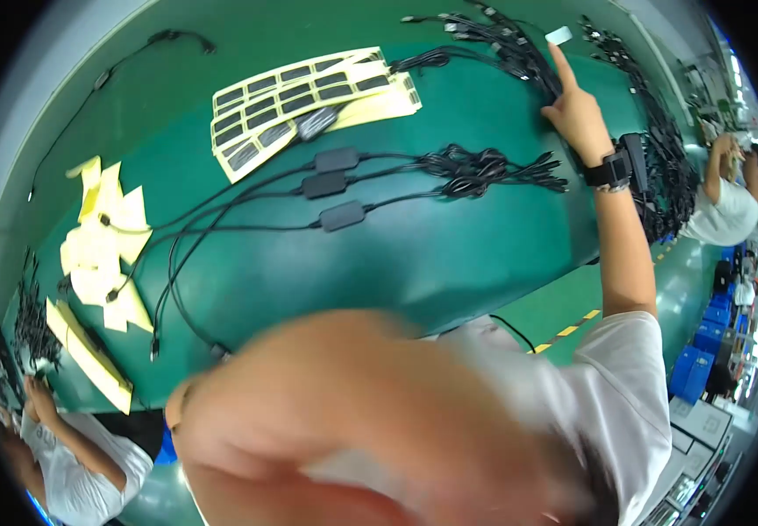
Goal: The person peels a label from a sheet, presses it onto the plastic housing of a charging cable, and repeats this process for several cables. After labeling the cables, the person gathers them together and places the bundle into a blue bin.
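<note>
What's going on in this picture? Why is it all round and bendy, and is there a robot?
There's no robot, just a person using bare hands. The camera sits on the person's head and looks down through a very wide lens, which makes straight edges bend.

The green table holds three black cables with little boxes, yellow sheets with dark patches, loose yellow paper and bundled cables.

The right hand stretches out a finger at a small white piece; I can't tell if it's touching. The big blurry arm is very close to the camera, and I can't make out what the left hand is doing. Other people sit at the left and right edges.
</note>
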